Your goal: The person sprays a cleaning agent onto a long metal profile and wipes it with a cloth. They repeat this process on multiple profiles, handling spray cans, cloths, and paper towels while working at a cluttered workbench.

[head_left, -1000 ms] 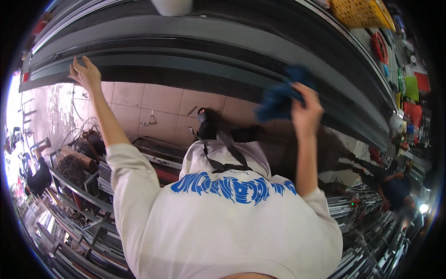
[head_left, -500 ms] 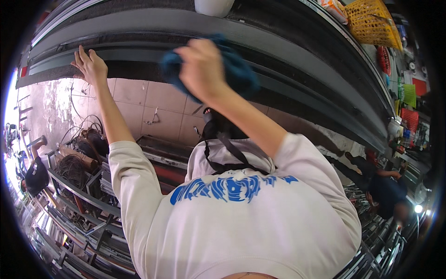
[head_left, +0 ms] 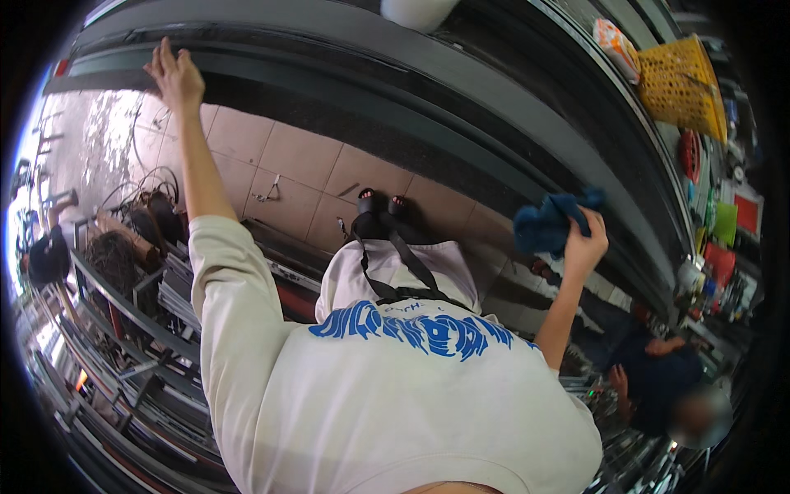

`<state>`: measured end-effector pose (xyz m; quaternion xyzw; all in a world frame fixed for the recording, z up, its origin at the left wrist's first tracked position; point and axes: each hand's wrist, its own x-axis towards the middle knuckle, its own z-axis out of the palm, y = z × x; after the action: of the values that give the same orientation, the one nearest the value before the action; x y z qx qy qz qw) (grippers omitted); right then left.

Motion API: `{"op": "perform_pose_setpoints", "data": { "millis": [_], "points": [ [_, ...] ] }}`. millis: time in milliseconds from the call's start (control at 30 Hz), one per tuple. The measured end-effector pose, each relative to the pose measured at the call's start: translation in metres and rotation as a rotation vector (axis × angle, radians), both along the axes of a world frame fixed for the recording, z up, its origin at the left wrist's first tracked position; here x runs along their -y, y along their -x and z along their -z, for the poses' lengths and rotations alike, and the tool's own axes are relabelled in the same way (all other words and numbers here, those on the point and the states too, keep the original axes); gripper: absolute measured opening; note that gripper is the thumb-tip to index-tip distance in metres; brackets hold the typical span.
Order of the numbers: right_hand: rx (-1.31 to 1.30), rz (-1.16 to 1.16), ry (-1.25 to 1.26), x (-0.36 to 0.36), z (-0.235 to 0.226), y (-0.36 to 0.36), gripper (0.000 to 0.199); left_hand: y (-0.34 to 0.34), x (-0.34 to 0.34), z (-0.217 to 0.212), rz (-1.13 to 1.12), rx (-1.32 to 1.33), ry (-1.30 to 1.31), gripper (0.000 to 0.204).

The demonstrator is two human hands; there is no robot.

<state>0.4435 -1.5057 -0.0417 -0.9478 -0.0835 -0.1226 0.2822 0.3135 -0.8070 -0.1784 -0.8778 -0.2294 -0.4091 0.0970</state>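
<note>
A crumpled dark blue cloth (head_left: 545, 226) is in my right hand (head_left: 586, 240), the fingers closed on its right side. The cloth lies against the near edge of the long dark grey metal profiles (head_left: 354, 86), which stretch across in front of me; whether it presses on them I cannot tell. Far to the left, my left hand (head_left: 179, 81) is open with its fingers apart. It rests on or just over the near profile, and its underside is hidden.
A white container (head_left: 418, 11) stands among the profiles at the back. To the right are a yellow perforated basket (head_left: 681, 86) and small coloured items. Racks of metal bars (head_left: 132, 346) fill the left side. Another person (head_left: 658, 370) is at the right, one more at the far left.
My right hand has swept the blue cloth from the middle far to the right and nearer to me. My left hand stays at the left profile end while the view has shifted.
</note>
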Motion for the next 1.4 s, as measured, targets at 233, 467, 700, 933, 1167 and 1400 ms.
{"op": "perform_pose_setpoints", "data": {
  "millis": [233,467,700,933,1167,1400],
  "points": [
    [0.234,-0.027,0.026,-0.063,0.05,0.02,0.033,-0.008,0.031,-0.018,-0.207,0.023,0.383,0.057],
    [0.151,-0.639,0.211,-0.265,0.043,0.048,0.065,-0.018,0.062,-0.037,-0.233,0.168,0.491,0.056],
    [0.416,-0.837,0.079,-0.505,0.052,0.079,0.045,0.01,0.049,-0.076,-0.03,0.071,0.544,0.039],
    [0.076,-0.481,0.022,-0.437,0.014,0.075,0.038,0.045,-0.203,-0.088,0.171,0.177,0.434,0.032],
    [0.073,-0.01,0.146,-0.437,-0.005,0.088,0.021,0.031,-0.336,-0.047,-0.17,0.011,0.394,0.031],
    [0.141,-0.558,-0.036,-0.591,0.034,0.103,0.041,0.036,-0.332,-0.04,-0.167,-0.015,0.349,0.03]
  ]
}}
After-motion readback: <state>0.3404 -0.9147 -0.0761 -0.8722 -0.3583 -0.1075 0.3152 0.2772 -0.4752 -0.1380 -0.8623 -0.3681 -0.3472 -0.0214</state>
